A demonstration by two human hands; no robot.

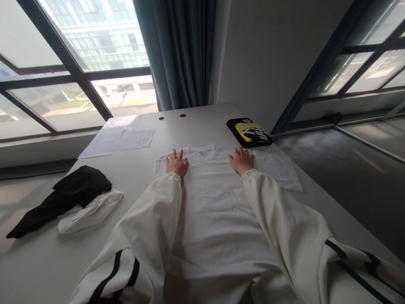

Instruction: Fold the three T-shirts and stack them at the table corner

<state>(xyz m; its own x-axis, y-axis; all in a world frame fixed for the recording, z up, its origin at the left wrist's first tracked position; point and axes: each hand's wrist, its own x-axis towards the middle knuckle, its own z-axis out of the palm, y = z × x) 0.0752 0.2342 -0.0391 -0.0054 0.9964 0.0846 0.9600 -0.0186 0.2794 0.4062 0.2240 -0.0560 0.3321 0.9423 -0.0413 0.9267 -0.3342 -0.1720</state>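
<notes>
A white T-shirt [211, 202] lies spread on the table, its neckline at the far side and its lower part toward me. My left hand [177, 163] rests flat on the left shoulder area, fingers spread. On the other side of the neckline, my right hand [241, 161] lies on the right shoulder area, its fingers also apart. The right sleeve stretches out past my right hand. Soft wrinkles run across the shirt's body, and my forearms cover parts of its sides.
A folded black garment with a yellow and white print [249, 132] sits at the far right table edge. Black cloth [79, 185] and white cloth [91, 213] lie in a heap on the left. Paper sheets [134, 138] rest on the white table [139, 169] near the window.
</notes>
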